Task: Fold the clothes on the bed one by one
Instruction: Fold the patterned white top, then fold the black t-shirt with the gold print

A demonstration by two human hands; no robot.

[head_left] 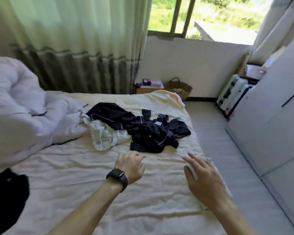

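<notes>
A crumpled dark navy pyjama top (pixel 149 133) with white piping lies in the middle of the cream bed sheet (pixel 85 175). A second dark garment (pixel 109 112) stretches out behind it to the left. A pale mint garment (pixel 103 136) is bunched beside them. My left hand (pixel 131 165), with a black watch on the wrist, hovers just short of the navy top, fingers loosely curled and holding nothing. My right hand (pixel 204 177) is spread with straight fingers over the sheet near the bed's right edge, also holding nothing.
A bunched white duvet (pixel 22 106) fills the bed's left side. Another black cloth (pixel 5 197) lies at the near left. Beyond the bed stand a nightstand (pixel 149 87) and woven basket (pixel 178 89). A suitcase (pixel 232 95) and white wardrobe (pixel 270 116) line the right.
</notes>
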